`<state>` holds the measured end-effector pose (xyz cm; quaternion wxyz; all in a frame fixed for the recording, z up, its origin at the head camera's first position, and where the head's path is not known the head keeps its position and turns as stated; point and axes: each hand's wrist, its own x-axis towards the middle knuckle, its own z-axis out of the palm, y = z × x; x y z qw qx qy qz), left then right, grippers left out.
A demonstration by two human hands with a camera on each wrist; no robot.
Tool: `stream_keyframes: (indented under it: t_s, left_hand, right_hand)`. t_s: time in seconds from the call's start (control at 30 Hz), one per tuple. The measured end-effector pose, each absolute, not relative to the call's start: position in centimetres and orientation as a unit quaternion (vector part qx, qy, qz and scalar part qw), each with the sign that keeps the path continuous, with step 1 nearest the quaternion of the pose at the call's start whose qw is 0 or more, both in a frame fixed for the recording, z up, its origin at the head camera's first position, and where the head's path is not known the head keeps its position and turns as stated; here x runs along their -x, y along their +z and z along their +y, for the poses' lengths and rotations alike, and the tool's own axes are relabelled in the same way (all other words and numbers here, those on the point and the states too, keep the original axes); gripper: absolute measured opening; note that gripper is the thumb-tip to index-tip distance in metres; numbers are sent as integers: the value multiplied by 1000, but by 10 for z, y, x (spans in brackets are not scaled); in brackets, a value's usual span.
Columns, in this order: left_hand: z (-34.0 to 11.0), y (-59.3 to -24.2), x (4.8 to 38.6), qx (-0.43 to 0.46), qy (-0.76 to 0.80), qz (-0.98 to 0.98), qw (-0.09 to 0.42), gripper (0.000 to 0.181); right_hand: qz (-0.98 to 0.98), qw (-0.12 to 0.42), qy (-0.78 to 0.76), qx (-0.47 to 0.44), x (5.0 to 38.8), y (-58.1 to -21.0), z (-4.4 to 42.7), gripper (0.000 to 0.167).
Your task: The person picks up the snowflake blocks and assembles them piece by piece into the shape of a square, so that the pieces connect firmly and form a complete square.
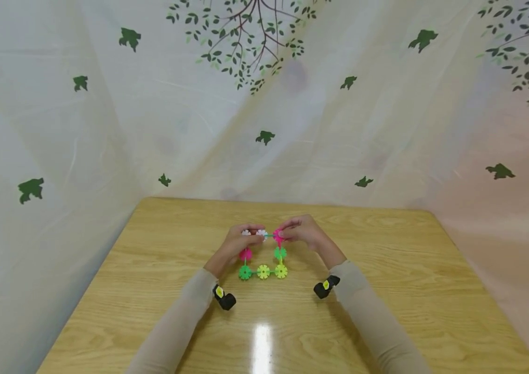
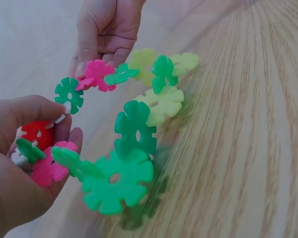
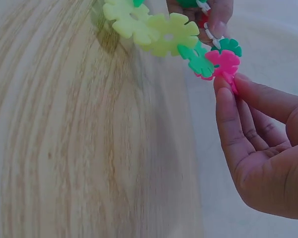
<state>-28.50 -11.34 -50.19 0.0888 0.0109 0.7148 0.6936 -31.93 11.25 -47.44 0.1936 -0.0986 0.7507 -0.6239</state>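
Note:
Plastic snowflake discs are slotted together into a square frame, with a green disc [image 1: 245,272] and two yellow discs [image 1: 263,271] along its near side. My left hand [image 1: 234,244] holds the far left part, thumb and fingers around a white disc [image 1: 262,235]; a red disc [image 2: 38,133] shows between its fingers in the left wrist view. At the far right corner, my right hand [image 1: 308,232] pinches a pink disc [image 3: 223,63] between thumb and forefinger. A green disc [image 2: 69,95] links the white and pink discs. Fingers partly hide the left side.
The frame is over a wooden table [image 1: 386,311] that reaches back to a pale cloth [image 1: 227,156] printed with leaves and birds. Black wrist cameras [image 1: 224,298] are strapped near both sleeves. Light reflects off the table's near middle.

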Motion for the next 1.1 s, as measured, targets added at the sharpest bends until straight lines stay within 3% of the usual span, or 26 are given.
stream_keyframes:
  t_s: [0.2,0.53,1.1]
  left_hand:
    - [-118,-508,287,-34,696,710,100,36]
    - [-126,-512,291,-43,727,668,152,52]
    - [-145,-508,278,-25,702,692,166,45]
  right_hand:
    - [757,214,-609,102,319,-475,115,27]
    - [753,247,-601,104,315,-479,121,29]
    - [741,242,-619,92,310,-485,133,28]
